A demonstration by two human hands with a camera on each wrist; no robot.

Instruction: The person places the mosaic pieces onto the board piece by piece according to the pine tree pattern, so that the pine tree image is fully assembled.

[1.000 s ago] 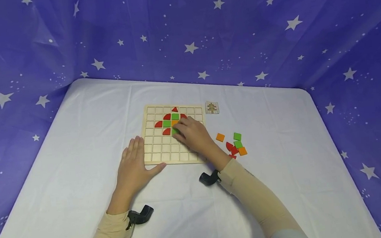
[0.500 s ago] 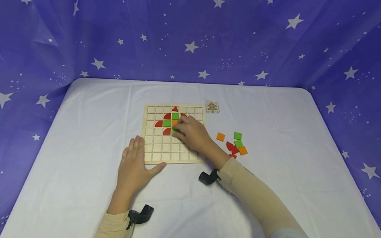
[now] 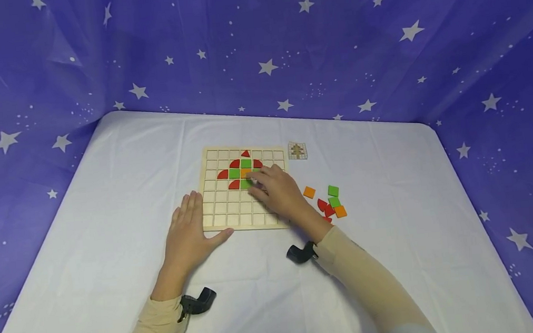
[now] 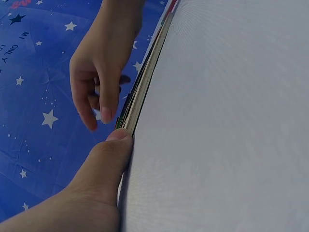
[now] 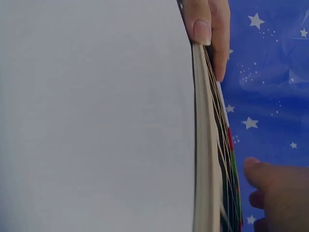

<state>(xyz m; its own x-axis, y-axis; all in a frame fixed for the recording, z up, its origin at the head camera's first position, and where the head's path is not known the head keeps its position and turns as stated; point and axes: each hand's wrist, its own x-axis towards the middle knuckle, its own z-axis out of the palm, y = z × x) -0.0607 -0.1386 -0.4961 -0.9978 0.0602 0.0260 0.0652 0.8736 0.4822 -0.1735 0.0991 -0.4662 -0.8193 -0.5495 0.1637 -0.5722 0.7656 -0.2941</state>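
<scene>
A square wooden grid board (image 3: 220,209) lies on the white table. My left hand (image 3: 186,238) rests at its lower left corner, fingers straight along the left side, thumb (image 4: 118,140) against the front edge. Over the right half of the board hovers my right hand (image 3: 280,190), its loosely bent fingers apart with nothing between them. Near the fingertips lie an orange square tile (image 3: 245,173) and a green square tile (image 3: 245,184). A red triangle (image 3: 245,153) tops the pattern, with red quarter-circle tiles (image 3: 222,174) at its sides. My right hand hides part of the grid.
Right of the board lie loose tiles: green squares (image 3: 333,191), orange squares (image 3: 309,192) and red quarter-circles (image 3: 329,210). A small pattern card (image 3: 297,150) sits beside the board's upper right corner. A purple star-printed curtain (image 3: 237,47) hangs behind the table.
My right hand has drawn back a little to the right and its fingers have parted, baring more of the tiles under it. My left hand has stayed in place.
</scene>
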